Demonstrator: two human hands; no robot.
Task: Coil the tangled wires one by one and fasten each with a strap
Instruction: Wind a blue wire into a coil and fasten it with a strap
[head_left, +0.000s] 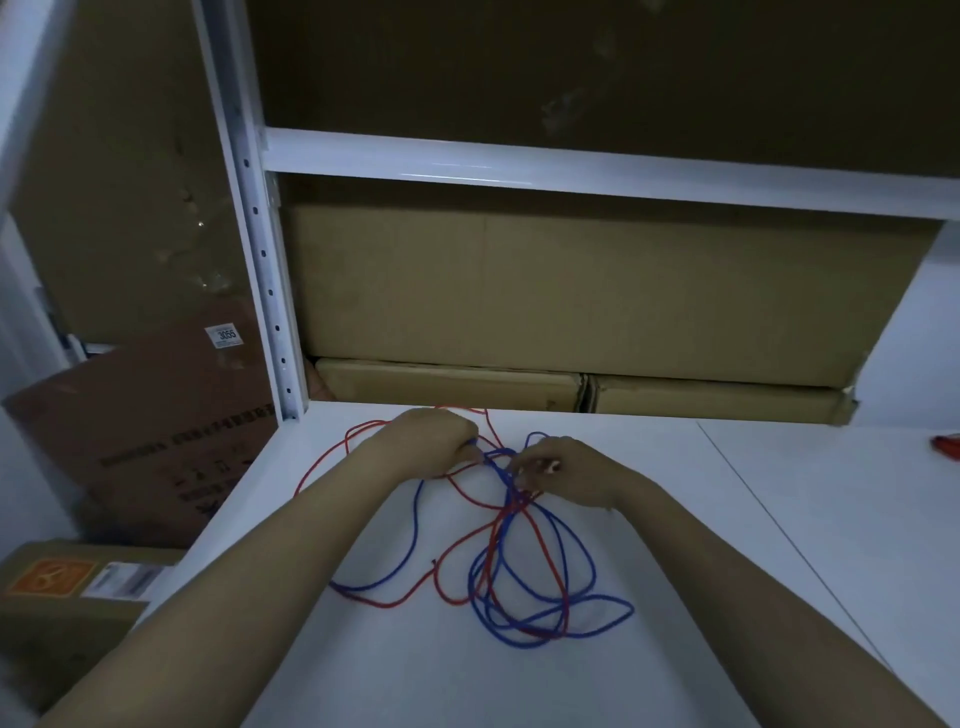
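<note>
- The blue wire lies on the white table, just in front of the person. Most of it makes big loose loops near the front, and one part goes up to the hands.
- The red wire is mixed in with it. The two cross over each other many times, and the knot looks tightest right between the hands. A thin red loop also runs out to the left and back, close to the boxes.
- The left hand has its fingers curled around a bit of blue wire near the top of the tangle.
- The right hand pinches strands at the tangle. I cannot tell for sure which color it has.
- My guess is that the person is picking the two wires apart, so no wire is coiled yet.
- What could go wrong: if the hands pull hard, the crossing spots may get tight and make a real knot.
- If a loop is pulled the wrong way through another loop, the mess could get worse.
- The far red loop could slide off the back edge and catch on the cardboard boxes.
- A small red thing sits at the far right edge of the table. It is too cut off to name.
- No strap shows near the hands, so tying may have to wait.
</note>
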